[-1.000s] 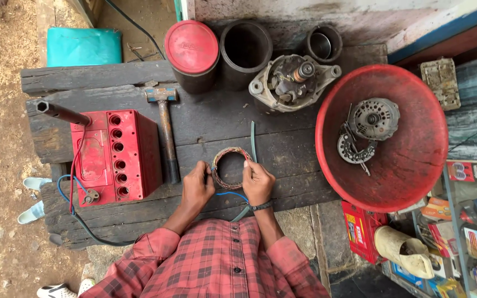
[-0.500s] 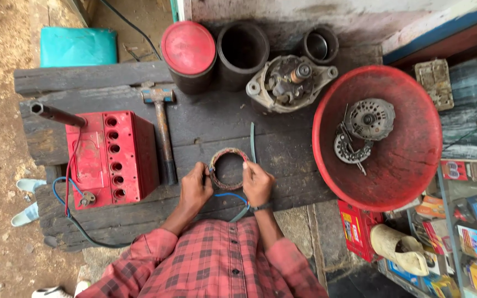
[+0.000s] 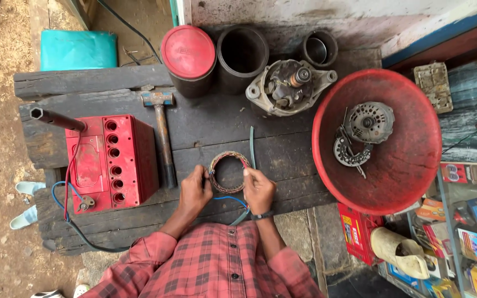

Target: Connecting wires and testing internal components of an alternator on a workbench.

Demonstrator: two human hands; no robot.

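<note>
I had my left hand (image 3: 195,190) and right hand (image 3: 259,189) curled on opposite sides of the copper-wound stator ring (image 3: 228,171), pinning it flat on the wooden bench (image 3: 222,124). It lay between the hammer (image 3: 161,135) and the red basin (image 3: 409,182), both hands steadying it.

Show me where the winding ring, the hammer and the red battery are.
winding ring (image 3: 228,171): head view, on its left copper rim.
hammer (image 3: 163,140): head view, middle of handle.
red battery (image 3: 133,152): head view, on its top face.
</note>
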